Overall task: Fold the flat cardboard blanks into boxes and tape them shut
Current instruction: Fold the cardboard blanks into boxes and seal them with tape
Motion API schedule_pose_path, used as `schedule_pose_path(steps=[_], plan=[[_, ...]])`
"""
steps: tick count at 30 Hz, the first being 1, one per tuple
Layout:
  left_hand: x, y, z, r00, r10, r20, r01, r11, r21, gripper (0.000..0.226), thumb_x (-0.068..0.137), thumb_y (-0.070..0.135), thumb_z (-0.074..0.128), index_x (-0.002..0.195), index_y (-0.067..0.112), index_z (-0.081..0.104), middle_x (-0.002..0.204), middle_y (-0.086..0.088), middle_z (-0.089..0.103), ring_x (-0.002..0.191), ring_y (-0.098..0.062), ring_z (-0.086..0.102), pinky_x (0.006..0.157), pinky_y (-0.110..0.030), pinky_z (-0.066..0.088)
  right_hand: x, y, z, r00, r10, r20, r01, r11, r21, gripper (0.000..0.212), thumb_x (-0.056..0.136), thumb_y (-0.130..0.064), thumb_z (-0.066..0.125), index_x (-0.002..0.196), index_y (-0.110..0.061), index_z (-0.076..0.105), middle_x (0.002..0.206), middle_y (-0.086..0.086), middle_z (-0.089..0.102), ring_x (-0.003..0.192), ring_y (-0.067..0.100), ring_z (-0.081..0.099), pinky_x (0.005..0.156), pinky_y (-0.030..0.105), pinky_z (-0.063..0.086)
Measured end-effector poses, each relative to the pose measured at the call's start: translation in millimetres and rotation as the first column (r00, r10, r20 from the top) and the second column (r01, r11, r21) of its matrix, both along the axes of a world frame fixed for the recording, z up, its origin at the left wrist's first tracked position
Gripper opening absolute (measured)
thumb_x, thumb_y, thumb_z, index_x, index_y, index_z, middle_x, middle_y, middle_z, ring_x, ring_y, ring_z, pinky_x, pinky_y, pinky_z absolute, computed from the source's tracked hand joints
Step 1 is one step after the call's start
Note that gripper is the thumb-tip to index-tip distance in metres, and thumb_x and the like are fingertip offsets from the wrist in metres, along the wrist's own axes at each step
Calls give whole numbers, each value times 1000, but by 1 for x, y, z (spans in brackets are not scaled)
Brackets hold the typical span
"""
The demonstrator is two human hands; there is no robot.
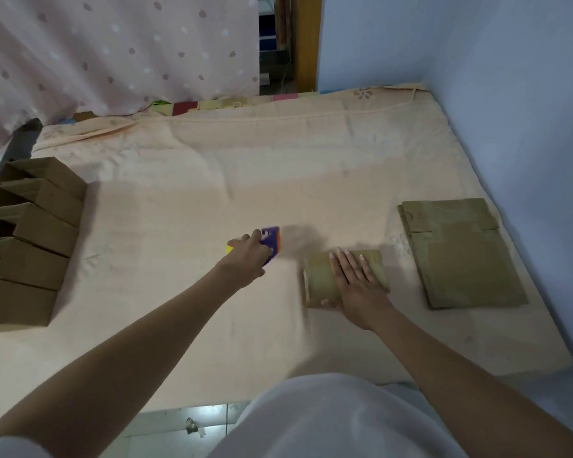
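Right hand flat on folded box, left hand on tape dispenser

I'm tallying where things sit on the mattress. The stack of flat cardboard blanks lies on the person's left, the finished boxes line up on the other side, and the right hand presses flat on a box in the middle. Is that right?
Not quite: the sides are swapped. In the head view the stack of flat blanks lies on the person's right, and the finished boxes line up on the left. The right hand does press flat on the box in the middle.
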State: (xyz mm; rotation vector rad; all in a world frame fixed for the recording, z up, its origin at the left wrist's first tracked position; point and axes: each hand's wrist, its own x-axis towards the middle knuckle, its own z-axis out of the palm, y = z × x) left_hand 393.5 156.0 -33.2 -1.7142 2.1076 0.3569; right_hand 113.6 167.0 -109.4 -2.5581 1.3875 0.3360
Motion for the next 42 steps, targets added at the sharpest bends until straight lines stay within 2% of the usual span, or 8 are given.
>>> schedule_pose_path(steps=[4, 8, 12, 18, 30, 35, 39, 42], plan=[[-15, 32, -32, 999, 41, 10, -41, 999, -7, 32, 91, 3, 49, 123, 3, 53, 134, -22, 49, 130, -28, 39, 92, -25, 43, -1, -1, -4, 1000, 4, -11, -4, 1000, -14, 103, 83, -79, 9, 156, -11, -15, 165, 6, -17, 153, 19, -17, 122, 45, -9], [-26, 64, -57, 957, 235, -170, -236, 972, 15, 45, 104, 12, 39, 148, 5, 36, 154, -16, 34, 90, 13, 33, 70, -1, 33, 0, -1, -4, 1000, -2, -16, 2, 1000, -7, 105, 80, -79, 5, 155, -9, -15, 166, 9, -13, 153, 22, -15, 122, 46, -9], [-45, 79, -66, 851, 432, -300, -441, 897, 42, 33, 86, -3, 44, 115, 5, 58, 137, -20, 39, 111, -35, 44, 90, -39, 39, 2, -2, 1, 1000, -12, -9, 13, 1000, 18, 106, 74, -80, -3, 151, -11, -27, 160, 4, -30, 150, 19, -25, 120, 44, -16], [-106, 65, -26, 530, 398, -749, -650, 758, -57, 35, 77, -4, 37, 98, -6, 64, 84, -25, 66, 76, -41, 58, 64, -39, 42, 2, 0, 2, 1000, -5, -20, 5, 1000, -6, 96, 87, -71, 10, 152, -9, -26, 164, 6, -25, 150, 20, -25, 122, 45, -13], [-135, 44, -48, 235, 680, -694, -801, 540, 258, 26, 98, 13, 42, 96, 3, 66, 89, -18, 68, 85, -37, 63, 66, -38, 49, 2, -2, 2, 1000, -9, -18, 10, 999, 34, 99, 79, -77, -4, 148, -12, -33, 159, 4, -33, 148, 20, -31, 120, 44, -19], [-136, 38, -52, 232, 731, -641, -817, 504, 280, 24, 96, 9, 45, 88, -1, 66, 89, -21, 69, 87, -39, 63, 66, -37, 47, 1, -5, 10, 999, -5, 54, -3, 990, 140, 99, 94, -73, 29, 155, -12, -21, 160, 0, -31, 150, 19, -28, 123, 43, -14], [-134, 35, -58, 244, 759, -604, -795, 513, 324, 26, 98, 10, 44, 97, -3, 67, 95, -23, 67, 92, -41, 61, 71, -40, 48, -15, -18, 24, 856, -341, 388, 296, 940, 173, 84, 97, -54, 53, 160, -14, 13, 168, -1, -5, 155, 18, -4, 126, 38, -1], [-136, 31, -60, 213, 786, -581, -783, 493, 379, 29, 99, 23, 50, 92, -2, 64, 94, -21, 66, 93, -40, 62, 69, -42, 49, -19, -25, 25, 640, -695, 330, 631, 719, 291, 106, 86, -54, 70, 158, -3, 10, 162, 19, 24, 151, 29, 22, 120, 40, 22]])
